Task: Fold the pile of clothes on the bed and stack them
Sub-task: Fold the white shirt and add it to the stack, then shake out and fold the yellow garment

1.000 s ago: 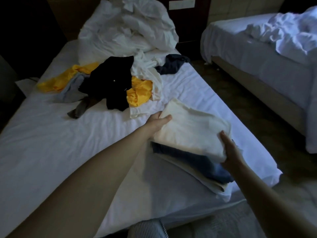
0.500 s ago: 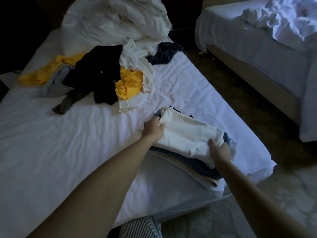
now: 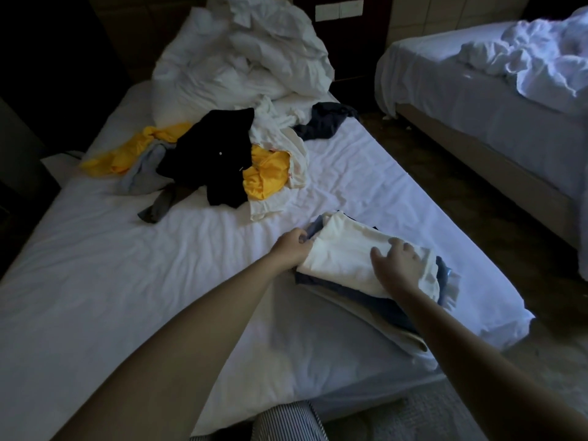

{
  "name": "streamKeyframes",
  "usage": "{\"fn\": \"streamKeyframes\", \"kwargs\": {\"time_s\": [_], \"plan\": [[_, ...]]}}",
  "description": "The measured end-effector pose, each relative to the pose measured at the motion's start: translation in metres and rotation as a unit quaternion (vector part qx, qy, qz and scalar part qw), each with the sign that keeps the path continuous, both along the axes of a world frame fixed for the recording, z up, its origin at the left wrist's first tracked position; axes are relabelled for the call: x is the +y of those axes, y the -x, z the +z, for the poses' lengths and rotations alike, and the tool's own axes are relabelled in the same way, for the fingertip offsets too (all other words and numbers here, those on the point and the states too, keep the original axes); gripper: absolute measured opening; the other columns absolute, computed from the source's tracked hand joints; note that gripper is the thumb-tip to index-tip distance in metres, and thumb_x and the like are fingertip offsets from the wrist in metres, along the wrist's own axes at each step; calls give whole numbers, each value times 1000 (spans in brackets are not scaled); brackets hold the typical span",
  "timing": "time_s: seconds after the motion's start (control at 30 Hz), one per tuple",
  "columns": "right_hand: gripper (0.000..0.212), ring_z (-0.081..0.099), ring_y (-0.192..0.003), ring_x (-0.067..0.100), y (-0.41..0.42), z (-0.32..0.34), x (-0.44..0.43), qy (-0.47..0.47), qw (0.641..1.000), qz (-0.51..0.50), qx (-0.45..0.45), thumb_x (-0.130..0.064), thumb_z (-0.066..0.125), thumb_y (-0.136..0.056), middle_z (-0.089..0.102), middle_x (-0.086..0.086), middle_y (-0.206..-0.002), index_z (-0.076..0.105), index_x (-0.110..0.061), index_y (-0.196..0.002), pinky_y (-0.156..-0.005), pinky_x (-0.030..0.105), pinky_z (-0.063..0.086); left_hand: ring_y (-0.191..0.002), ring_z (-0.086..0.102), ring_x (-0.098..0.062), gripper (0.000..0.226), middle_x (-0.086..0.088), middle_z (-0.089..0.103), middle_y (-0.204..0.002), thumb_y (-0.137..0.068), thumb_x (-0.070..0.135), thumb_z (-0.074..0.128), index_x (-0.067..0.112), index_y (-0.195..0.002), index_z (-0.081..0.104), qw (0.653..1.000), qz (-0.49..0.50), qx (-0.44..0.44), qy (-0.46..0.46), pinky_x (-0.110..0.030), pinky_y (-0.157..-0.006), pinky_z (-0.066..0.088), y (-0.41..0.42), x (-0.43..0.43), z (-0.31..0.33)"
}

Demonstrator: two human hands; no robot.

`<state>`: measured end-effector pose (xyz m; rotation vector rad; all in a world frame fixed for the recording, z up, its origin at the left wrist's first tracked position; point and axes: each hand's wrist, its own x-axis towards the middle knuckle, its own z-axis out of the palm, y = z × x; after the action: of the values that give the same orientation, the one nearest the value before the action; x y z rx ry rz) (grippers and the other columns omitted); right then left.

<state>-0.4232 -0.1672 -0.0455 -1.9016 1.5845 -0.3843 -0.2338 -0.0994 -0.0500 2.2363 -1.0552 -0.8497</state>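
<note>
While your left hand (image 3: 292,246) is gripping the far-left corner of the stack (image 3: 366,307) with curled fingers, your right hand (image 3: 399,265) is lying flat and spread on the folded white garment (image 3: 343,253) topping it. That stack is sitting near the bed's (image 3: 127,281) near right corner, its long axis running far-left to near-right. The cloth is looking light, soft and floppy, probably sliding on the layers beneath, so you are best taking it by opposite folded edges

Arms extended forward; left hand (image 3: 291,248) pinches with curled fingers (image 3: 299,239), right hand (image 3: 397,265) lies flat.
</note>
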Motion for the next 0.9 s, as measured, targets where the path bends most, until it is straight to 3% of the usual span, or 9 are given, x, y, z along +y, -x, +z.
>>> {"fn": "streamKeyframes", "kwargs": {"time_s": [0.07, 0.13, 0.2, 0.27, 0.47, 0.53, 0.67, 0.8, 0.9], "plan": [[46, 48, -119, 34, -13, 3, 4, -24, 998, 28, -43, -30, 47, -94, 45, 15, -136, 44, -7, -134, -101, 41, 39, -87, 52, -20, 22, -6, 56, -98, -94, 26, 44, 9, -103, 55, 1000, 7, -3, 15, -30, -70, 37, -7, 7, 5], [30, 58, -98, 27, -29, 5, 9, -43, 995, 44, -77, -31, 47, -93, 58, 10, -113, 57, -13, -115, -86, 38, 47, -84, 52, -20, 21, -6, 57, -95, -94, 24, 45, 8, -100, 56, 999, 17, -3, 31, -30, -68, 38, -17, 14, 8], [19, 49, -64, 13, -47, 6, 11, -36, 993, 69, -86, -28, 45, -91, 50, -2, -73, 50, -26, -73, -58, 26, 38, -79, 51, -20, 17, -6, 56, -88, -94, 22, 45, 9, -93, 56, 998, 31, 8, 48, -30, -66, 38, -29, 21, 10], [31, 35, -54, 9, -68, 10, 13, -32, 991, 86, -96, -23, 44, -91, 37, -6, -60, 37, -24, -61, -52, 26, 27, -75, 50, -21, 14, -8, 53, -83, -93, 20, 45, 10, -86, 53, 997, 47, 14, 54, -31, -67, 39, -46, 28, 10], [28, 41, -61, 22, -132, 6, 10, -77, 974, 139, -162, -6, 41, -88, 45, 18, -60, 48, 1, -62, -62, 31, 29, -74, 46, -19, 8, -7, 49, -79, -92, 16, 45, 13, -88, 51, 982, 154, 81, 77, -30, -66, 38, -107, 36, -7], [26, 47, -68, 22, -154, 1, 4, -103, 964, 135, -205, -8, 44, -91, 58, 30, -78, 59, 13, -86, -65, 29, 34, -72, 46, -19, 8, -3, 50, -76, -93, 15, 45, 11, -89, 51, 970, 202, 109, 77, -28, -64, 39, -125, 31, -16], [21, 56, -69, 14, -202, -14, -20, -115, 951, 162, -238, -16, 46, -95, 61, -2, -72, 63, -6, -103, -70, 29, 43, -68, 46, -18, 8, -4, 52, -78, -92, 14, 46, 14, -95, 53, 953, 252, 135, 100, -29, -65, 41, -157, 3, -34], [22, 57, -76, 15, -239, -37, -44, -91, 952, 169, -237, -18, 45, -94, 62, -4, -82, 62, -13, -107, -63, 26, 42, -91, 54, -20, 17, -5, 58, -109, -94, 20, 49, 16, -109, 56, 945, 277, 109, 135, -28, -76, 44, -182, -43, -49], [24, 52, -67, 9, -250, -65, -58, -58, 960, 168, -218, -20, 46, -94, 60, -1, -92, 60, -18, -113, -57, 23, 39, -125, 45, -26, 46, -6, 42, -142, -93, 16, 49, 18, -138, 41, 969, 200, -25, 141, -33, -98, 41, -202, -74, -67]]}}
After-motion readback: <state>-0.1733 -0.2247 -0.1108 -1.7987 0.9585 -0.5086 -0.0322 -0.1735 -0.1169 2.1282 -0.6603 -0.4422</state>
